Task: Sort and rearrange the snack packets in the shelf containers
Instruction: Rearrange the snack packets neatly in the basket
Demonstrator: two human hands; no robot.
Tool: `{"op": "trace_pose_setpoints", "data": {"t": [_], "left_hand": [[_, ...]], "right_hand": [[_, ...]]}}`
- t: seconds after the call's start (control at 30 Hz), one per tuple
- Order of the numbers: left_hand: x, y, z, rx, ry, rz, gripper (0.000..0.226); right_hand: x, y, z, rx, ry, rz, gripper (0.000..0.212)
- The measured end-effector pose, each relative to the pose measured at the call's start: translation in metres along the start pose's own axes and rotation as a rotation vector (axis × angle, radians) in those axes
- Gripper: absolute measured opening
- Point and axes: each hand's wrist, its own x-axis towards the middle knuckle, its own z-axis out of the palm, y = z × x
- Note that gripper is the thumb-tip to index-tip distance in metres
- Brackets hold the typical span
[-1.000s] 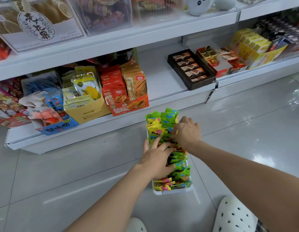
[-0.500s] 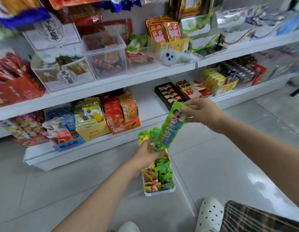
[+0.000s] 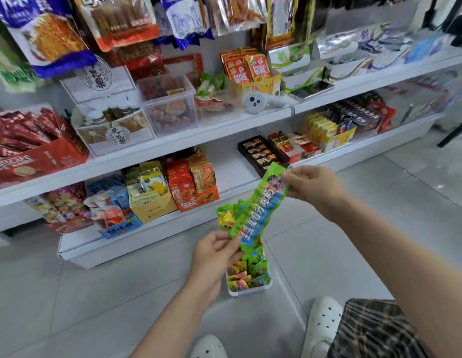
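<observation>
A long green and blue snack packet is held slantwise in the air above the floor. My right hand pinches its upper end and my left hand pinches its lower end. Below it a white container stands on the floor tiles, packed with several green, yellow and pink packets. The held packet and my left hand hide the container's far part.
White shelves run across the view. The bottom shelf holds a yellow box, an orange-red box, a dark tray and a bare gap between them. Clear tubs stand on the shelf above. White clogs are near the container.
My right hand drew one green packet out of the container and lifted it. My left hand left the packets in the container and took the packet's lower end. The view tilted up to the shelves.
</observation>
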Motion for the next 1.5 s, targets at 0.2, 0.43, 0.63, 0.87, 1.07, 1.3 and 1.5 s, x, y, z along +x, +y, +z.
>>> {"op": "trace_pose_setpoints", "data": {"t": [0.2, 0.43, 0.63, 0.87, 1.07, 1.3, 1.5], "left_hand": [[-0.018, 0.009, 0.014, -0.189, -0.084, -0.004, 0.01], [-0.017, 0.017, 0.019, -0.185, 0.001, 0.064, 0.015], [-0.013, 0.02, 0.02, -0.214, 0.016, 0.089, 0.016], [-0.013, 0.019, 0.014, 0.177, 0.007, 0.503, 0.015], [-0.008, 0.012, 0.009, 0.56, -0.147, 0.762, 0.023], [-0.007, 0.023, 0.018, -0.227, -0.169, 0.042, 0.042], [-0.004, 0.028, 0.02, -0.394, -0.179, -0.079, 0.029]], "right_hand": [[0.006, -0.005, -0.003, -0.092, 0.146, 0.001, 0.011], [0.007, -0.003, -0.002, -0.086, 0.192, 0.029, 0.016], [0.007, -0.006, -0.006, -0.05, 0.228, 0.025, 0.016], [-0.003, -0.005, -0.006, 0.239, -0.138, 0.327, 0.05], [0.004, -0.004, -0.008, 0.309, -0.135, 0.183, 0.036], [0.003, -0.004, -0.007, 0.292, -0.197, 0.121, 0.012], [0.0, -0.009, -0.011, 0.353, -0.198, 0.13, 0.012]]}}
